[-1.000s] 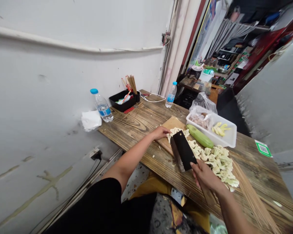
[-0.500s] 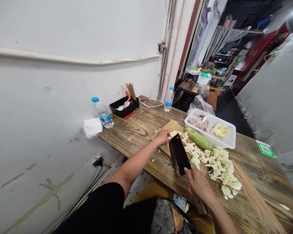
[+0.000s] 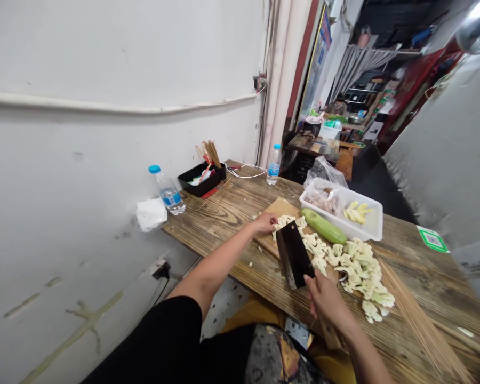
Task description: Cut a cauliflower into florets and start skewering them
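In my right hand (image 3: 324, 298) is the handle of a dark cleaver (image 3: 294, 253). Its broad blade slants up and to the left above the near edge of a wooden cutting board (image 3: 278, 207). The fingers of my left hand (image 3: 266, 223) are curled on a piece of cauliflower (image 3: 282, 224) at the board's left side, just beyond the blade's far end. Cut florets (image 3: 315, 246) run along the board, and a bigger heap of cauliflower (image 3: 362, 269) lies to the right. Behind the florets rests a pale green squash (image 3: 324, 226).
A white plastic tub (image 3: 374, 220) with a bag and yellow pieces stands behind the squash. Long wooden skewers (image 3: 420, 317) lie at the right. Water bottles (image 3: 170, 196) and a black tray (image 3: 198, 184) stand toward the wall. A person (image 3: 339, 105) sits far back.
The view has shifted slightly. My left hand has drawn a little away from the cleaver's end, uncovering more cauliflower between them. The right hand keeps its hold.
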The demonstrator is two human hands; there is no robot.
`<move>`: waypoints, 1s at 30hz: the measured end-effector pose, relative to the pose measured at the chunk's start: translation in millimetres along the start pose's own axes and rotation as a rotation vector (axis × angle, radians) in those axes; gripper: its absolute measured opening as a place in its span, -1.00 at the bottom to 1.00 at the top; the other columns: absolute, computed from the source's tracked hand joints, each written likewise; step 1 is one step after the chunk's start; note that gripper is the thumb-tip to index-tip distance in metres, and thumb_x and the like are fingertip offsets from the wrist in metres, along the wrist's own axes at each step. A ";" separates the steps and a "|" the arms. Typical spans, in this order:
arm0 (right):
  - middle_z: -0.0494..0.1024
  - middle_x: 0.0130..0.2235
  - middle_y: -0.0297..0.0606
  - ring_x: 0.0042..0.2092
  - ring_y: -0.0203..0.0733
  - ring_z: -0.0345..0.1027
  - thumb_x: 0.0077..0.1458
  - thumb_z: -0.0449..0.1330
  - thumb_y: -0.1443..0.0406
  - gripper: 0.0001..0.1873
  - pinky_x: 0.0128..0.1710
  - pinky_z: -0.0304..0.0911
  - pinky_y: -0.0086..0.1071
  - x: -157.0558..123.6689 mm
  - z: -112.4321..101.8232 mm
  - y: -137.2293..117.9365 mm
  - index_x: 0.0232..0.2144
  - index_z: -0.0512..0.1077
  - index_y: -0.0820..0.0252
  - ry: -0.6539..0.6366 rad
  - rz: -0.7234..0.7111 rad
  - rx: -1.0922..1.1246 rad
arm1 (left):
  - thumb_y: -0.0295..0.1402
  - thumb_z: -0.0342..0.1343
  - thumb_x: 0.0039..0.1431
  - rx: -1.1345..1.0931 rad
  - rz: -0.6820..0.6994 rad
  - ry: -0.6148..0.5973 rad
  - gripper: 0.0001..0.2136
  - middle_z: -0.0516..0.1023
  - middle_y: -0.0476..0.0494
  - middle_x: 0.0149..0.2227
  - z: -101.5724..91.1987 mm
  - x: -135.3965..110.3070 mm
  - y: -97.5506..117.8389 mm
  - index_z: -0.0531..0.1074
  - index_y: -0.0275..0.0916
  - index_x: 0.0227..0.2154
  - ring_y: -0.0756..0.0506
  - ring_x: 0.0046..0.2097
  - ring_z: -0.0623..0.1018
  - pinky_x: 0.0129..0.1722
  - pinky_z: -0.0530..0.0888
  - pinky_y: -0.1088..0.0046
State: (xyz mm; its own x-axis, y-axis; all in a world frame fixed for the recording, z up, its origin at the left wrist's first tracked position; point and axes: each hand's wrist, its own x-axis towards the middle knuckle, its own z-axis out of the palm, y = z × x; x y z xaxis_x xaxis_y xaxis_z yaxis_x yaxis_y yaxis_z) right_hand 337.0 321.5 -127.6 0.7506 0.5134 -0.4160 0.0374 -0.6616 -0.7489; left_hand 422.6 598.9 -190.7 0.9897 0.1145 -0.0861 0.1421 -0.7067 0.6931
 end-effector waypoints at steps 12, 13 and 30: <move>0.25 -0.61 -0.51 -0.71 -0.25 0.23 0.19 -0.16 0.12 -0.81 -0.74 0.15 -0.38 5.3 -1.7 3.5 -0.36 0.05 0.09 -0.029 0.021 0.129 | -0.58 0.16 -0.20 0.085 -0.199 0.108 -0.76 0.57 -0.14 -0.31 9.5 -3.4 16.1 0.51 -0.29 -0.37 -0.11 -0.25 0.52 -0.27 0.41 0.49; 0.24 -0.61 -0.52 -0.70 -0.25 0.23 0.19 -0.16 0.11 -0.81 -0.73 0.16 -0.38 4.8 -3.3 4.4 -0.36 0.04 0.08 -0.028 0.034 0.131 | -0.60 0.15 -0.21 0.087 -0.199 0.104 -0.75 0.57 -0.15 -0.30 5.9 -3.2 14.2 0.51 -0.30 -0.37 -0.12 -0.24 0.52 -0.26 0.42 0.48; 0.32 -0.71 -0.41 -0.64 -0.26 0.24 0.10 0.01 -0.08 -0.59 -0.61 0.22 -0.40 -114.3 -68.7 72.8 -0.54 0.22 0.08 0.494 0.018 0.168 | -0.53 0.15 -0.07 0.269 -0.029 0.026 -0.56 0.54 -0.30 -0.08 17.4 -10.2 38.4 0.46 -0.29 -0.04 -0.23 -0.04 0.50 -0.01 0.38 0.35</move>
State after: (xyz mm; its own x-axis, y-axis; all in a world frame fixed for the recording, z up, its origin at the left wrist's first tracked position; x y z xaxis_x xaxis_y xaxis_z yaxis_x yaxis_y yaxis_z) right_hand 299.3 177.1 -99.1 0.9734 0.1572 -0.1668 -0.0540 -0.5499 -0.8335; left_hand 418.3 558.5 -175.6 0.9848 0.1526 -0.0826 0.1735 -0.8627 0.4751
